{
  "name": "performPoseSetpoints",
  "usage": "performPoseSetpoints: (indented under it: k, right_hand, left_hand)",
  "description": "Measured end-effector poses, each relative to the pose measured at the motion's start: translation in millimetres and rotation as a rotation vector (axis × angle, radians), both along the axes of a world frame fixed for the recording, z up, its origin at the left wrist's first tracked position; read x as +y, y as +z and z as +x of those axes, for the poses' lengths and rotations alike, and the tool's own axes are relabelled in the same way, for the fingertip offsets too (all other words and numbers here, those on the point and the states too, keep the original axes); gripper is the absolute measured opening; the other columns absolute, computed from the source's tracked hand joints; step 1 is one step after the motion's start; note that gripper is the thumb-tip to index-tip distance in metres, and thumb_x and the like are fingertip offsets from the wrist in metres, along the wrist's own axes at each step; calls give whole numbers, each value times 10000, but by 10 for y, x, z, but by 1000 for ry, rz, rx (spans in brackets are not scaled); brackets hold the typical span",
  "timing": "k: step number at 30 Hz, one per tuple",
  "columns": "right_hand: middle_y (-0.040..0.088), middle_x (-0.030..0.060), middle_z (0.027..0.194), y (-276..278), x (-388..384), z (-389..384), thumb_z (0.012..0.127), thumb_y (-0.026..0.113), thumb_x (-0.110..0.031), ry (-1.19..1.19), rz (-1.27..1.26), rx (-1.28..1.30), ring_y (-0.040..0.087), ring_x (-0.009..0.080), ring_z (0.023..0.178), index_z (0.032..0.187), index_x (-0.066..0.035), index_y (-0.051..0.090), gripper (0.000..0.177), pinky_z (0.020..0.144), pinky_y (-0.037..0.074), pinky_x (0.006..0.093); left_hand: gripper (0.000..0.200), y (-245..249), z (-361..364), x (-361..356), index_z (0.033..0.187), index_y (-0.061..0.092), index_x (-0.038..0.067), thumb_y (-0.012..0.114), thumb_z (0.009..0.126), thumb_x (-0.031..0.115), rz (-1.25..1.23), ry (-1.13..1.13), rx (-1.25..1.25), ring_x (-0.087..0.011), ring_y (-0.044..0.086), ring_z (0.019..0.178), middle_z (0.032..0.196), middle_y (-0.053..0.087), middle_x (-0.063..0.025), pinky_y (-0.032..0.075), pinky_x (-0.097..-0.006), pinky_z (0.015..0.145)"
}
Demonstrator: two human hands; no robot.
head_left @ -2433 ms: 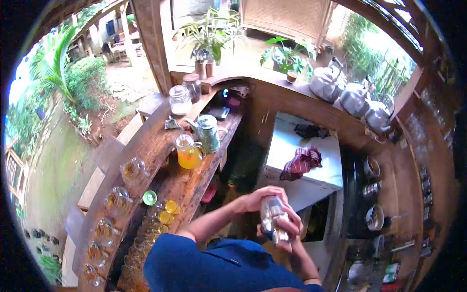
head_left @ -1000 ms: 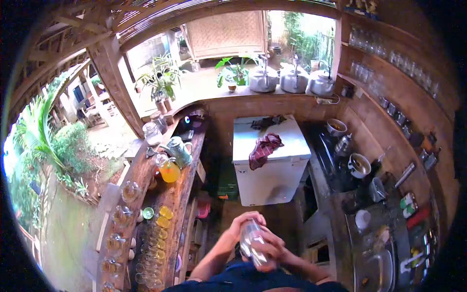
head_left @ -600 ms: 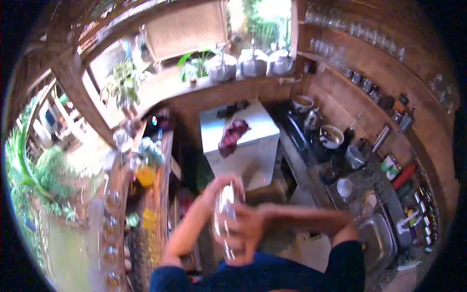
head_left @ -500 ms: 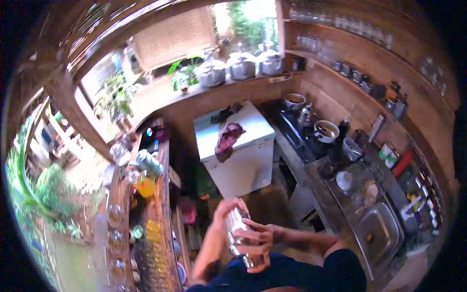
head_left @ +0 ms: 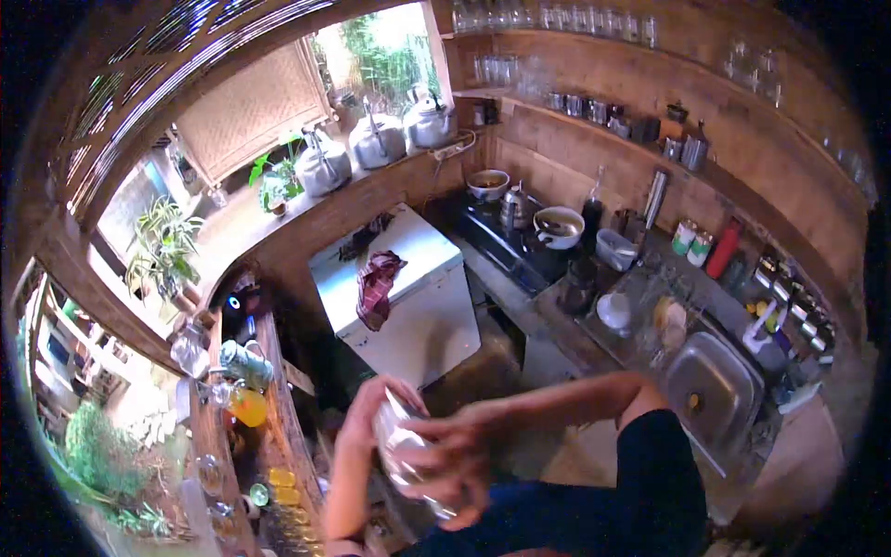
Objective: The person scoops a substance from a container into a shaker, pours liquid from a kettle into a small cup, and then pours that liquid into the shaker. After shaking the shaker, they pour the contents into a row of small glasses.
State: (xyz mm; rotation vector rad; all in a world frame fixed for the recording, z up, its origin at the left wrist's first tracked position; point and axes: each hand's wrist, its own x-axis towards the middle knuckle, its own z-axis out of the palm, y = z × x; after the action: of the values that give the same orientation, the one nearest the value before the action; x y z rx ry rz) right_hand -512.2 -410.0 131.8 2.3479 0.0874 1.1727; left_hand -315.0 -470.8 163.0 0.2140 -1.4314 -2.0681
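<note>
A shiny metal cocktail shaker (head_left: 397,446) is held at a tilt in front of my body, between both hands. My left hand (head_left: 371,407) is wrapped round its upper end. Lower down, my right hand (head_left: 453,459) is closed across the side and bottom end, its fingers smeared by motion. Part of the shaker is hidden behind the fingers. Beyond the hands stands a white chest freezer (head_left: 422,339), with a dark red checked cloth (head_left: 379,290) draped over its top edge.
On the left, a wooden counter holds a jug of orange liquid (head_left: 248,407) and several glasses. Metal kettles (head_left: 378,144) line the window ledge. To the right are a black stove (head_left: 478,243) with pots and a steel sink (head_left: 710,390). Glasses fill the wall shelves.
Both hands and the shaker have moved left and slightly up in view, and my right elbow is raised further out. The camera view has turned to the right. My grip stays closed.
</note>
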Motion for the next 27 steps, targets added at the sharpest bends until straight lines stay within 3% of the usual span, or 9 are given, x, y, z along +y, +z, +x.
performPoseSetpoints:
  k: [5, 9, 11, 13, 18, 20, 21, 22, 27]
  right_hand:
    - [630, 168, 1261, -878, 384, 254, 831, 806, -282, -11, 414, -429, 645, 437, 1144, 1220, -268, 567, 456, 949, 579, 583]
    - [633, 159, 1253, -479, 238, 239, 813, 813, -236, 49, 183, -288, 650, 431, 1131, 1184, -260, 573, 442, 936, 586, 570]
    - [634, 155, 1249, -150, -104, 169, 803, 816, -213, 24, 45, -136, 653, 427, 1125, 1165, -257, 576, 437, 930, 589, 563]
    - [635, 151, 1245, 76, -263, 147, 794, 820, -190, 15, 2, -16, 656, 424, 1118, 1147, -253, 578, 432, 924, 592, 556]
    - [638, 140, 1235, -445, 356, 151, 771, 829, -133, 48, 156, -251, 662, 416, 1102, 1102, -244, 586, 426, 909, 600, 539]
    - [639, 135, 1231, -760, 438, 296, 761, 833, -110, 39, 366, -469, 665, 412, 1095, 1084, -240, 589, 425, 903, 604, 532]
    - [640, 133, 1229, -799, 423, 346, 757, 834, -98, 8, 437, -530, 666, 411, 1092, 1075, -239, 590, 425, 900, 605, 529]
    - [644, 128, 1220, -830, 383, 343, 703, 868, -102, 18, 488, -531, 668, 413, 1088, 1090, -259, 565, 516, 849, 617, 540]
    - [584, 187, 1329, -35, -64, 15, 816, 783, -194, 65, -59, -162, 584, 445, 1226, 1256, -271, 537, 510, 1002, 515, 619]
  left_hand:
    - [372, -1804, -11, 352, 900, 603, 34, 539, 961, 396, 408, 402, 23, -271, 632, 921, 977, 644, -157, 523, -386, 858]
    - [415, -918, 122, 183, 910, 595, 2, 529, 964, 408, 83, -13, 49, -297, 642, 951, 1019, 662, -198, 519, -377, 890]
    - [427, -517, 35, -211, 982, 612, 9, 584, 901, 427, -235, 185, -248, -289, 642, 973, 1024, 662, -171, 523, -390, 888]
    - [456, -181, -139, 280, 967, 613, 3, 555, 946, 455, 66, 403, -238, -308, 648, 976, 1047, 656, -197, 541, -434, 869]
    - [325, -793, 55, 387, 908, 589, 7, 526, 985, 317, 116, 64, 308, -303, 628, 906, 975, 636, -166, 531, -426, 884]
    - [305, -1791, -18, 336, 881, 585, 10, 487, 1006, 270, 562, 285, 373, -294, 632, 922, 949, 632, -157, 522, -425, 889]
    - [281, -1776, -30, 462, 875, 577, 18, 447, 1020, 221, 184, 557, 7, -280, 620, 922, 915, 610, -142, 511, -411, 890]
    - [310, -1846, 58, 397, 882, 575, 17, 474, 1009, 281, 524, 509, 121, -292, 616, 936, 924, 611, -154, 507, -418, 892]
    - [398, -604, -10, -466, 916, 584, 20, 547, 942, 416, 86, 60, -60, -321, 645, 886, 926, 636, -191, 563, -468, 836]
